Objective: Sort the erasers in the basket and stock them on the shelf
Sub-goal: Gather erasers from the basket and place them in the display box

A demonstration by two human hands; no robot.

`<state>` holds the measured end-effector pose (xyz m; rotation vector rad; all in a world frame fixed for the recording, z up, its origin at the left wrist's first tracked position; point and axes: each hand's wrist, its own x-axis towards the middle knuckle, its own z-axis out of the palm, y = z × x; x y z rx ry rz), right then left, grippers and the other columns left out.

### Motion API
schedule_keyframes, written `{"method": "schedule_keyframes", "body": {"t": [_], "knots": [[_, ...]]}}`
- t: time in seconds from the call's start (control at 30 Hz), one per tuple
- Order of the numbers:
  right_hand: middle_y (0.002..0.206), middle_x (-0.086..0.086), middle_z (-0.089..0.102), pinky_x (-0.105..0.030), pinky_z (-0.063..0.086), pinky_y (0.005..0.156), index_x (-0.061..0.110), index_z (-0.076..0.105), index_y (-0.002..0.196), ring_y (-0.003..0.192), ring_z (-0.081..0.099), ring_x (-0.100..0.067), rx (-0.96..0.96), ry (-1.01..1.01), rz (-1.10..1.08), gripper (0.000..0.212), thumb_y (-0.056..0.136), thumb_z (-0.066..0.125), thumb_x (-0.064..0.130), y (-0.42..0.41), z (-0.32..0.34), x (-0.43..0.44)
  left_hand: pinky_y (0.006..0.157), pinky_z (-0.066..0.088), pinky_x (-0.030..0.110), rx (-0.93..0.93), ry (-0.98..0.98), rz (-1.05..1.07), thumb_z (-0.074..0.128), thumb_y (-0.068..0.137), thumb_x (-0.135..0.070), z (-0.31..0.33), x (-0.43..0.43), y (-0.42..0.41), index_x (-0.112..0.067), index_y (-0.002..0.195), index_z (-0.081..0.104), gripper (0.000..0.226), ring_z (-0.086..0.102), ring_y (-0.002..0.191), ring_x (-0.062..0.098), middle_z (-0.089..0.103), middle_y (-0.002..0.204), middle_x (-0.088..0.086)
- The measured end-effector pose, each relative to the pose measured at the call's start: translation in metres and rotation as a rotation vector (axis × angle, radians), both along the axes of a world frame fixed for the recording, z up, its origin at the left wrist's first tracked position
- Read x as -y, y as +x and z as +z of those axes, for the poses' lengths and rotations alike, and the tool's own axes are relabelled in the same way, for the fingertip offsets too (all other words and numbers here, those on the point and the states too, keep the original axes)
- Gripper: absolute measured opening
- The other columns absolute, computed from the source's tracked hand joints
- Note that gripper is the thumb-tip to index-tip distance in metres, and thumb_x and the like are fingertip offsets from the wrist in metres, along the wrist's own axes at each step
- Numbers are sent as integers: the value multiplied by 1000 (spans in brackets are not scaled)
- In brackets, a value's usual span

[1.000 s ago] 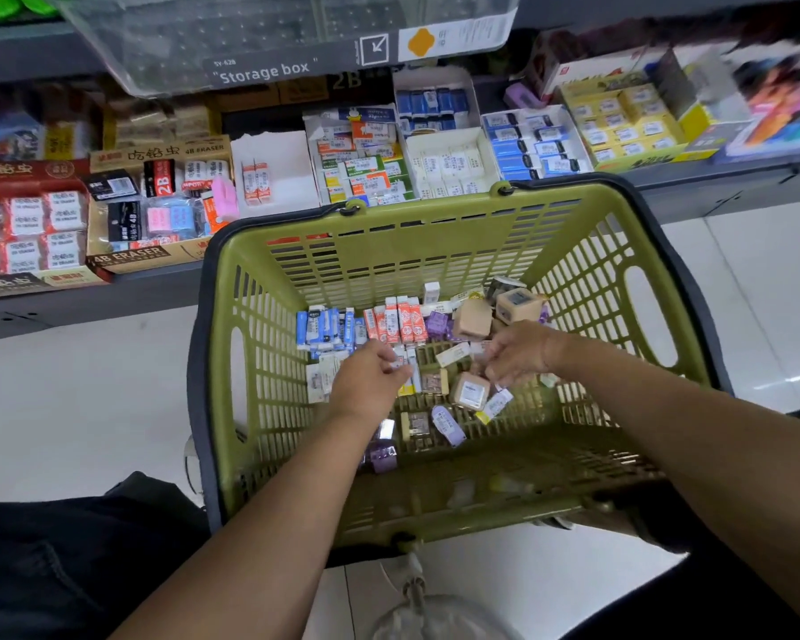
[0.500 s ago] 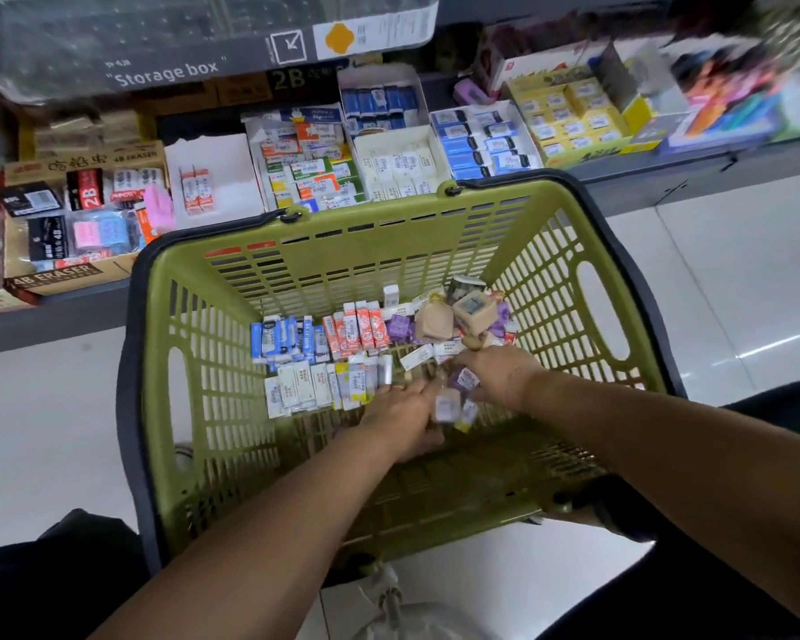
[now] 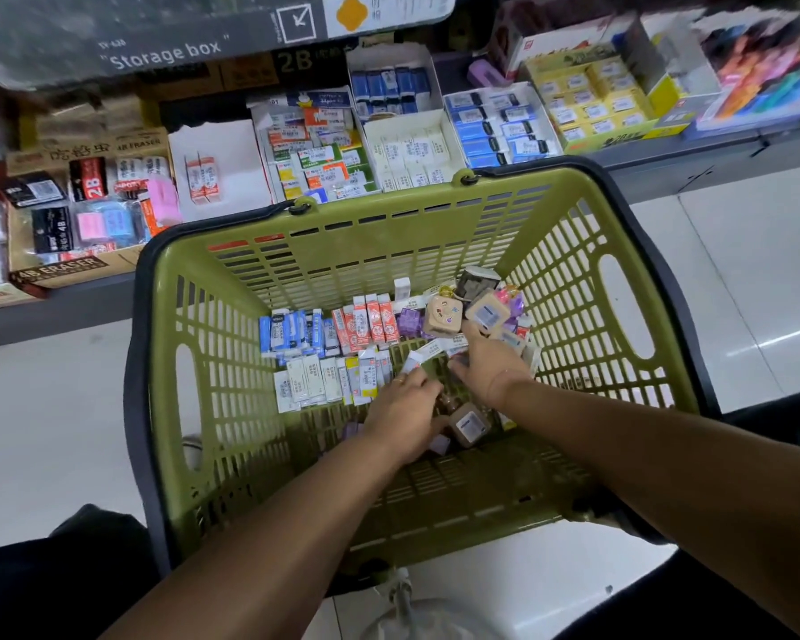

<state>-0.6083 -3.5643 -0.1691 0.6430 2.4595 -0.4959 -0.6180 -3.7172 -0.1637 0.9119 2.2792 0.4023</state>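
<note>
A green basket (image 3: 213,362) stands on the floor in front of the shelf (image 3: 693,152). Inside it lie neat rows of blue erasers (image 3: 287,332), red-and-white erasers (image 3: 366,323) and white erasers (image 3: 312,381). Loose beige cube erasers (image 3: 444,314) and purple ones are heaped at the right. My left hand (image 3: 405,408) reaches in beside the white row and pinches a small white eraser (image 3: 414,362) at its fingertips. My right hand (image 3: 488,369) lies palm down on the loose heap, fingers stretched toward the cubes. A brown cube eraser (image 3: 469,424) lies between my wrists.
The shelf holds open display boxes: blue erasers (image 3: 495,127), white ones (image 3: 412,150), mixed colours (image 3: 319,150), yellow packs (image 3: 592,103), a 4B eraser box (image 3: 65,224). A clear storage box (image 3: 158,48) hangs above. White tiled floor (image 3: 735,279) surrounds the basket.
The view shifted left and down. My left hand moved from the loose erasers toward the end of the white row. My right hand slid up toward the cube erasers.
</note>
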Motion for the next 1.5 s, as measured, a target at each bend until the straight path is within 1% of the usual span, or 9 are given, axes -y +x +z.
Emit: {"method": "schedule_keyframes", "body": {"t": [0.3, 0.57, 0.93, 1.0, 1.07, 1.2, 1.3, 1.4, 1.5], "knots": [[107, -5, 63, -35, 42, 64, 21, 43, 121, 99, 62, -24, 159, 369, 79, 42, 86, 53, 1, -10, -8, 10, 104, 29, 38, -213, -86, 82, 50, 93, -18, -8, -29, -23, -9, 128, 51, 36, 40, 123, 26, 50, 130, 8], [112, -9, 61, -37, 42, 62, 21, 32, 135, 110, 55, -29, 160, 391, 136, 56, 86, 50, 0, -13, -20, 7, 103, 29, 41, -181, -234, 248, 50, 87, -3, -25, -54, -30, -8, 129, 46, 43, 51, 117, 27, 56, 126, 11], [115, -7, 61, -33, 46, 75, 22, 57, 115, 107, 58, -26, 83, 287, 36, 25, 92, 51, 17, -16, -3, 5, 90, 45, 36, -34, 11, 575, 55, 93, -17, -4, -46, -25, -6, 119, 55, 29, 54, 110, 28, 55, 120, 12], [104, -3, 65, -28, 45, 75, 23, 63, 103, 98, 61, -23, 58, 102, -51, 16, 89, 59, 31, -18, 10, -4, 81, 47, 36, 51, 141, 681, 56, 91, -15, 8, -44, -24, -6, 114, 53, 25, 57, 101, 28, 57, 110, 12], [77, 2, 64, -19, 43, 56, 20, 64, 81, 78, 63, -17, 14, -181, -234, 17, 84, 67, 36, -18, 25, -13, 62, 44, 32, 165, 267, 788, 56, 90, -12, 16, -39, -26, -9, 104, 48, 17, 58, 81, 24, 58, 89, 5], [48, 1, 52, -14, 26, 32, 6, 63, 101, 30, 37, -7, -21, -606, -604, 34, 82, 72, 32, -23, 58, -21, 57, 36, 25, 518, 401, 1006, 51, 92, -13, 29, -25, -34, -15, 113, 47, 22, 52, 72, 10, 55, 88, -1], [58, -2, 43, -23, 28, 49, 12, 58, 88, 45, 32, -12, 65, -630, -449, 40, 79, 70, 49, -36, 83, -13, 67, 43, 29, 880, 547, 1144, 44, 96, -17, 42, -18, -37, -18, 102, 56, 14, 57, 82, 14, 62, 97, 3], [56, 3, 48, -22, 32, 53, 13, 57, 79, 54, 41, -12, 84, -695, -189, 32, 81, 71, 42, -44, 99, -1, 76, 51, 34, 1297, 778, 1226, 42, 97, -49, 50, -14, -39, -16, 107, 63, 40, 64, 90, 18, 69, 101, 8], [60, 6, 57, -21, 46, 55, 14, 66, 85, 53, 52, -7, 47, -945, -295, 15, 85, 69, 29, -47, 105, -10, 63, 51, 27, 1317, 755, 1231, 46, 92, -57, 50, -11, -40, -17, 94, 64, 44, 64, 66, 12, 70, 73, 0]]}}
